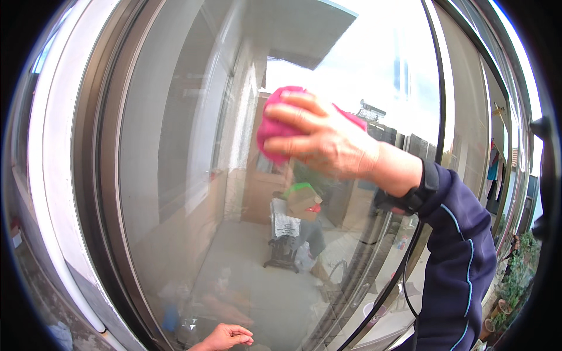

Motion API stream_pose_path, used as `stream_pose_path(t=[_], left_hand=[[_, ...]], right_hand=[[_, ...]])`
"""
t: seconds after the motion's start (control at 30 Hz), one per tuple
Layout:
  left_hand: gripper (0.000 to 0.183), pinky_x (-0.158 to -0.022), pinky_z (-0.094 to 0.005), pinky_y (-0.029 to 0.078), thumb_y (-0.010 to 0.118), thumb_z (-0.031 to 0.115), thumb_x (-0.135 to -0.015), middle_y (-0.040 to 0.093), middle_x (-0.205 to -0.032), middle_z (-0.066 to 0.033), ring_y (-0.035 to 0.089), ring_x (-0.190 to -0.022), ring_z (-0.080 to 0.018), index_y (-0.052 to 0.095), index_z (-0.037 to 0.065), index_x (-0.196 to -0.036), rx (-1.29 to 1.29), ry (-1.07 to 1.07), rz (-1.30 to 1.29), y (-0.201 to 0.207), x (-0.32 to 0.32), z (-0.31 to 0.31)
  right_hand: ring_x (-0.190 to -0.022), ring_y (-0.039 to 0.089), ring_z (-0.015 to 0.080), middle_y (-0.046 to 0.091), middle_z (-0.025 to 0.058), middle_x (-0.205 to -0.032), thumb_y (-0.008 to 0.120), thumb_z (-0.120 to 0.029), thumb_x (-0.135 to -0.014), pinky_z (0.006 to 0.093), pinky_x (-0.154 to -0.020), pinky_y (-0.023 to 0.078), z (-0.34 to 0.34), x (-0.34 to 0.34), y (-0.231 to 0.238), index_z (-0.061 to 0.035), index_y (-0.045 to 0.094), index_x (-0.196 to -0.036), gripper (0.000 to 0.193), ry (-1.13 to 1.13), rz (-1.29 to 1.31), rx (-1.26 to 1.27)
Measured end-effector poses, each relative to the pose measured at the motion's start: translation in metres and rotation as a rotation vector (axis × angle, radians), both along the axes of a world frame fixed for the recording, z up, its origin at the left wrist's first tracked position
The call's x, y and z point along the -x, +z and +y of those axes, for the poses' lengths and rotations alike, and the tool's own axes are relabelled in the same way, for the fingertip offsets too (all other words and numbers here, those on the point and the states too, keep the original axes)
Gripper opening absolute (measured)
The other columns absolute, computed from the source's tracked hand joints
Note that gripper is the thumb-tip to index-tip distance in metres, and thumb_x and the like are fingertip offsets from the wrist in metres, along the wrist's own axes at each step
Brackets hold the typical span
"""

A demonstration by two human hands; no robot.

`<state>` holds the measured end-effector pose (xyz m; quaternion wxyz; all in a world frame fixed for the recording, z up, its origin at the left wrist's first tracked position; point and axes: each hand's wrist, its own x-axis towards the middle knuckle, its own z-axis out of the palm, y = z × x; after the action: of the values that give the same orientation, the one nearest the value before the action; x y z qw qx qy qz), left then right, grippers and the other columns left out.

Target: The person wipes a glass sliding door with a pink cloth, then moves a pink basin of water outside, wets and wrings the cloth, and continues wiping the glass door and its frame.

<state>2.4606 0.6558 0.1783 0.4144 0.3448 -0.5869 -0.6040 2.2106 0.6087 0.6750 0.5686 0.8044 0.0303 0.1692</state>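
Observation:
With fingers spread across it, my right hand (325,137) presses a bright pink cloth (281,96) against a large glass pane (193,245). Part of the cloth sticks out behind the hand, toward the upper right. Low in the picture, my left hand (225,337) is close to the bottom of the pane. Its fingers are drawn together, and no object shows in them. A dark sleeve with light blue piping covers my right arm, and a black band circles the wrist.
A brown metal frame (108,175) borders the glass on the left, beside a white post (55,193). A black cable (407,281) hangs below my right arm. Potted plants (506,304) stand at the lower right. The pane shows a yard with a draped stand (285,225), probably reflected.

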Motion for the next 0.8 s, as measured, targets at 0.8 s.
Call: stream_pose_path(t=[0.8], left_hand=[[0.017,-0.073,-0.0287,0.053,0.066,0.008,-0.087,0.071,-0.085,-0.0093,0.066,-0.077,-0.0147,0.068,-0.003,-0.099,0.066,0.143,-0.002,-0.008,-0.027,0.013]], right_hand=[[-0.125,0.044,0.0347,0.055,0.0117,-0.124,0.047,-0.037,-0.092,0.0489,-0.104,0.032,-0.019,-0.138,0.159,-0.0305,0.056,-0.122,0.033,0.115,-0.405,0.177]])
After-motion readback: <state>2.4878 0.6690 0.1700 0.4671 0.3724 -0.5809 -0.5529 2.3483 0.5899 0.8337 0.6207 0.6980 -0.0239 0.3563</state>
